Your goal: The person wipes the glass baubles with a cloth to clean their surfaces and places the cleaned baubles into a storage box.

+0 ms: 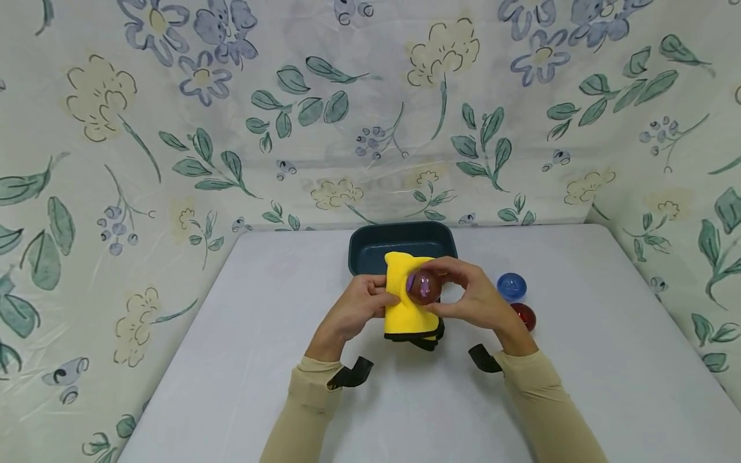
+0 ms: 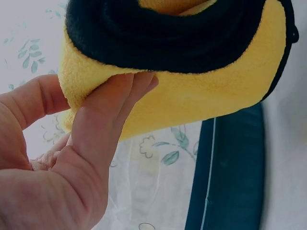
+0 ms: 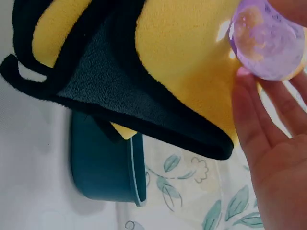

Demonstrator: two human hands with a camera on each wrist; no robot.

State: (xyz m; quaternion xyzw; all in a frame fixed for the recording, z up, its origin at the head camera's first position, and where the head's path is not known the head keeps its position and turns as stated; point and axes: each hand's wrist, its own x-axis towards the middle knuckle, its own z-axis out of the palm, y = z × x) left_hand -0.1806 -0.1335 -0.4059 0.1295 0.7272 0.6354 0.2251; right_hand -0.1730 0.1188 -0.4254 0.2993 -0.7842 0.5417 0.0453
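Note:
My left hand (image 1: 354, 307) pinches a folded yellow cloth (image 1: 399, 320) with dark trim at its left side, thumb in front. In the left wrist view, the fingers (image 2: 103, 110) reach in under the cloth's dark fold. Between thumb and fingertips, my right hand (image 1: 479, 297) holds a see-through purple ball (image 1: 425, 287) against the cloth's front. Its glossy round surface shows in the right wrist view, with fingers (image 3: 280, 108) around it. Both hands are raised over the table, in front of a dark teal tray (image 1: 448, 239).
A blue see-through round piece (image 1: 512, 287) lies on the white table (image 1: 243, 334) to the right, with a red one (image 1: 525, 316) just nearer, partly behind my right wrist. A flowered curtain (image 1: 370, 96) hangs behind the table and along both sides.

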